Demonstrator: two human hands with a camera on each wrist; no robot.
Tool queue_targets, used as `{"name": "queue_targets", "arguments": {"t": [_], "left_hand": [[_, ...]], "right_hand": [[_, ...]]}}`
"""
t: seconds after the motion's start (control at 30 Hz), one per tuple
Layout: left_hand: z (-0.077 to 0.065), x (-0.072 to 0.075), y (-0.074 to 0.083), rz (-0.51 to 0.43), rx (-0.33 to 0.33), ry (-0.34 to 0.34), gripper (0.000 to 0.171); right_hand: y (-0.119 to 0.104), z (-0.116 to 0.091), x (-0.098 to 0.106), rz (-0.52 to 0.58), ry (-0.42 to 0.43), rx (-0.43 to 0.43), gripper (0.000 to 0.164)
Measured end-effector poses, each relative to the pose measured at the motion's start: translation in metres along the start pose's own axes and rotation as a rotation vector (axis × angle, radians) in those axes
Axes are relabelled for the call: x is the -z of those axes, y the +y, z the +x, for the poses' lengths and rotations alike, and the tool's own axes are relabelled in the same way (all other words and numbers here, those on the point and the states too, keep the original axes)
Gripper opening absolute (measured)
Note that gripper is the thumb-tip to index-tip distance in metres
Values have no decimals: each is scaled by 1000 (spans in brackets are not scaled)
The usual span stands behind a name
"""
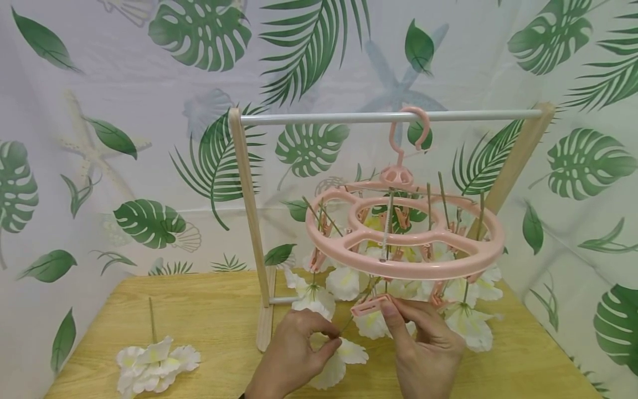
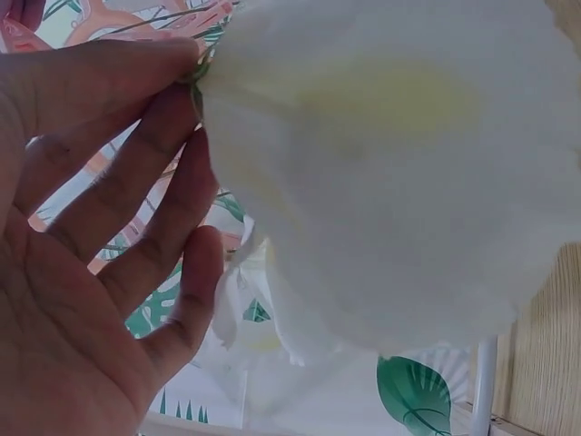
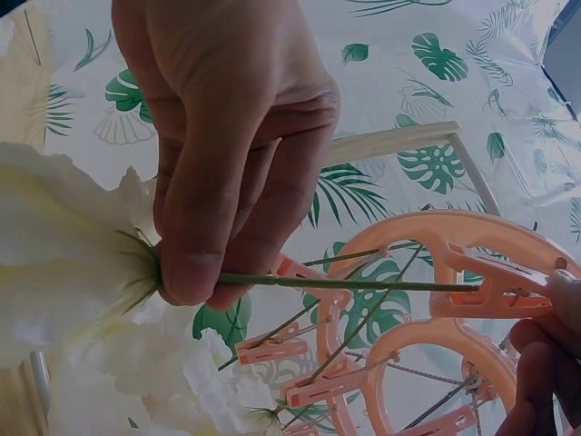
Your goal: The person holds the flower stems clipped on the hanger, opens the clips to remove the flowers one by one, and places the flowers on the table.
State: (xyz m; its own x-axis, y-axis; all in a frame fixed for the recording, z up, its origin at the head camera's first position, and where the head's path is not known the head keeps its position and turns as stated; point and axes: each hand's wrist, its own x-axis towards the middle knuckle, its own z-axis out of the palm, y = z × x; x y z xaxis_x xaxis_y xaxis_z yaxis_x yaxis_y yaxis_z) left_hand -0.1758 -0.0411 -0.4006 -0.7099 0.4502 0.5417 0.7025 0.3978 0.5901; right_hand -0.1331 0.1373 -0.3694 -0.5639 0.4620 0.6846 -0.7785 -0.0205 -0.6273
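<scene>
Between thumb and forefinger, my left hand (image 1: 298,350) pinches the green stem (image 3: 363,283) of a white artificial flower (image 2: 381,182), just behind the bloom. My right hand (image 1: 430,344) grips a pink clothes peg (image 1: 370,306) that hangs from a round pink drying hanger (image 1: 423,270). In the right wrist view the stem's far end lies at the peg's mouth; whether the peg clamps it, I cannot tell. Other white flowers (image 1: 468,327) hang from pegs around the hanger, stems pointing up. The hanger's hook (image 1: 423,119) sits over a white rod (image 1: 324,118).
A wooden-legged stand (image 1: 249,216) carries the rod, its left leg close to my left hand. One loose white flower (image 1: 157,366) lies on the wooden table (image 1: 209,310) at the left, stem pointing away. A leaf-patterned cloth (image 1: 149,127) hangs behind.
</scene>
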Motion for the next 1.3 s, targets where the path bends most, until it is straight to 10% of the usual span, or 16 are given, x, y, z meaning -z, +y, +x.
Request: {"name": "queue_targets", "arguments": {"t": [1.3], "left_hand": [[-8,11,-12,68,163,-94,12]], "right_hand": [[2,1,1,34,49,32,4]]}}
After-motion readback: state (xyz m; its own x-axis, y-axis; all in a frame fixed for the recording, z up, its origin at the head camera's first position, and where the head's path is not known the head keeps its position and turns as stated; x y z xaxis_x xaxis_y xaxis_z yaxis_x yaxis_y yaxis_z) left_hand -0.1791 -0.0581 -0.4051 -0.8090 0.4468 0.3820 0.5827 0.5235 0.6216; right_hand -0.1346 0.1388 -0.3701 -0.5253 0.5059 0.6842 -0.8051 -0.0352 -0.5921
